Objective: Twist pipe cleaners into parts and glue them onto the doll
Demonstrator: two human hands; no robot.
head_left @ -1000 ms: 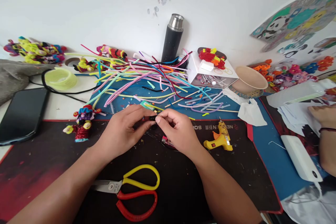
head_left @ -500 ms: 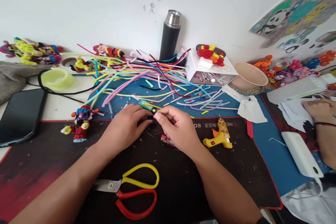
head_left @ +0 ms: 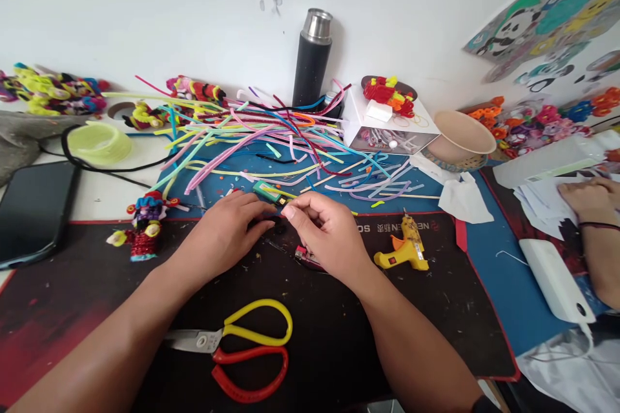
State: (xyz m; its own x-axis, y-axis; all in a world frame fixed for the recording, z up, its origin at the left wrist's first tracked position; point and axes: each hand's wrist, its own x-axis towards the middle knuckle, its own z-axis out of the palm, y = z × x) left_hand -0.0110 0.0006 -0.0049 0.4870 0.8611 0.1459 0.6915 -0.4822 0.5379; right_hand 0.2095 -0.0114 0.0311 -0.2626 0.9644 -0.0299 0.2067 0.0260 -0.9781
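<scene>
While the left hand holds thumb and forefinger slightly apart, the right hand sets its own close together (any item between them cannot be told); the green lighter lies just beyond the fingertips; scissors lie open-handled at the near side, a glue gun at right, a doll at left, stems far.

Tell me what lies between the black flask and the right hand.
Mostly a heap of coloured fuzzy sticks lies between the flask and the right hand, seen in the head view.
</scene>
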